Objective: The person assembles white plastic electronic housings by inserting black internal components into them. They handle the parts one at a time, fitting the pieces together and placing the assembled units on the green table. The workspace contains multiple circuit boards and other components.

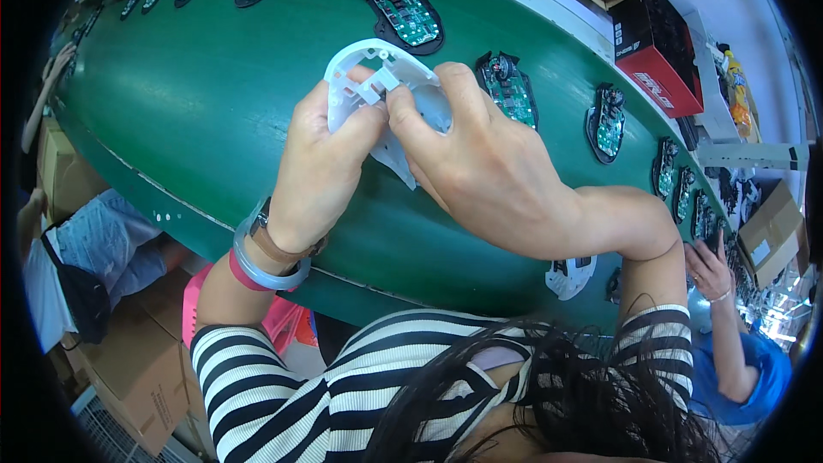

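Note:
Above the green table I hold a white plastic computer mouse shell [347, 60], its hollow inner side turned up. My left hand [319, 159] is closed round its left side, the thumb reaching inside. My right hand [484, 159] is closed on the right side, its thumb pressed in near a small white plastic piece [378, 84] inside the shell. The fingertips partly hide that piece, so I cannot tell whether it is fixed. Just beyond the shell lies a black mouse base with a green circuit board [407, 17]; another mouse base [510, 90] lies beyond my right hand.
More mouse bases [607, 124] run in a line along the curved green table [197, 94]. A white mouse shell [570, 277] lies near my right elbow. A black-and-red box [658, 51] stands at the far right. At right, a co-worker's hand [710, 270] reaches to the table.

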A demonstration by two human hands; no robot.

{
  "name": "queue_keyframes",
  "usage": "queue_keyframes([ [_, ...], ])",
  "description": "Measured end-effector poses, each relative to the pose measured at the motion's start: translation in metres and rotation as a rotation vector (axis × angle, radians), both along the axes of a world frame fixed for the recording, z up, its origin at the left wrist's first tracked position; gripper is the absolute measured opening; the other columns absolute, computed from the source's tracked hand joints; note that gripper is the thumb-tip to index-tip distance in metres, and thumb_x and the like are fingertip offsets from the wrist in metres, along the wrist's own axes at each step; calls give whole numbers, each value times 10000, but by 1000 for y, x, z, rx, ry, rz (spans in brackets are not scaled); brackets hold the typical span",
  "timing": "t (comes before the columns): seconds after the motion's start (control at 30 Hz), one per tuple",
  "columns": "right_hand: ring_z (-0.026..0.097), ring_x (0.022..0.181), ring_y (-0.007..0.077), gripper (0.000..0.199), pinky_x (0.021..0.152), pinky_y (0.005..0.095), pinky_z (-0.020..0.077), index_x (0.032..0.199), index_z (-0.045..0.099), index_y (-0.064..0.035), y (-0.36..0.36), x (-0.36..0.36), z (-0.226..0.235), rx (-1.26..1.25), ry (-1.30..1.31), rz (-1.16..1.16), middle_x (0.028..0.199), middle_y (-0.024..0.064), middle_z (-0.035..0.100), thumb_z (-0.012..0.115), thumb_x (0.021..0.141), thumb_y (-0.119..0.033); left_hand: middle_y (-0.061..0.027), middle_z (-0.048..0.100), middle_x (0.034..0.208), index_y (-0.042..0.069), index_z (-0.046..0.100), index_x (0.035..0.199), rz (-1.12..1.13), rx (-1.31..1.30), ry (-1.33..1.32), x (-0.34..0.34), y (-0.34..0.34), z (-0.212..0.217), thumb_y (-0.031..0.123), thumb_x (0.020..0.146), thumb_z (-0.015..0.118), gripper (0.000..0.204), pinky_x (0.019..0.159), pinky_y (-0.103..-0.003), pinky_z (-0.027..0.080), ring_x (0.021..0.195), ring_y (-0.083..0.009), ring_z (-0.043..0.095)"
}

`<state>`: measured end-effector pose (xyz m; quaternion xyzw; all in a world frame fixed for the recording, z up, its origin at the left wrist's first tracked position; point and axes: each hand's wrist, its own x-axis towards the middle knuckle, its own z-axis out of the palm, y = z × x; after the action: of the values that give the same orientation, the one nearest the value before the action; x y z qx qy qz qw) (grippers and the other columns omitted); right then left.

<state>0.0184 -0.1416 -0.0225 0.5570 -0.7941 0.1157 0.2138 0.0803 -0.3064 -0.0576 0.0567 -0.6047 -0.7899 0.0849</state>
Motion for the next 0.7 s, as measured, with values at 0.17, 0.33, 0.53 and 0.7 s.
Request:
queue_keyframes([
  [0.17,628,855,245,473,616,308,537,1159,490,-4,3,-16,-16,-449,-355,193,1010,161,561,730,753,-41,-15,620,975,12,586,1114,5,-10,36,2,2,10,74,930,530,203,774,-255,474,878,-79,572],
  [0.33,626,895,315,478,769,390,514,1145,397,-20,6,-25,-16,-456,-927,103,987,189,555,738,811,-42,-19,622,984,12,595,1118,44,-38,18,1,8,5,77,929,549,205,769,-258,474,882,-77,568],
  [0.53,643,798,363,472,644,401,543,1199,430,-58,7,-22,-16,-367,-637,149,1056,177,549,702,816,-15,-24,625,988,5,567,1165,60,-42,-20,1,10,1,87,937,551,243,759,-252,484,860,-80,580],
  [0.7,665,653,250,516,468,315,537,1228,519,-143,5,-24,-15,-200,-148,155,1129,164,529,674,750,-26,-32,631,984,13,583,1141,56,158,-70,-1,7,3,100,945,542,218,767,-254,497,868,-91,602],
])
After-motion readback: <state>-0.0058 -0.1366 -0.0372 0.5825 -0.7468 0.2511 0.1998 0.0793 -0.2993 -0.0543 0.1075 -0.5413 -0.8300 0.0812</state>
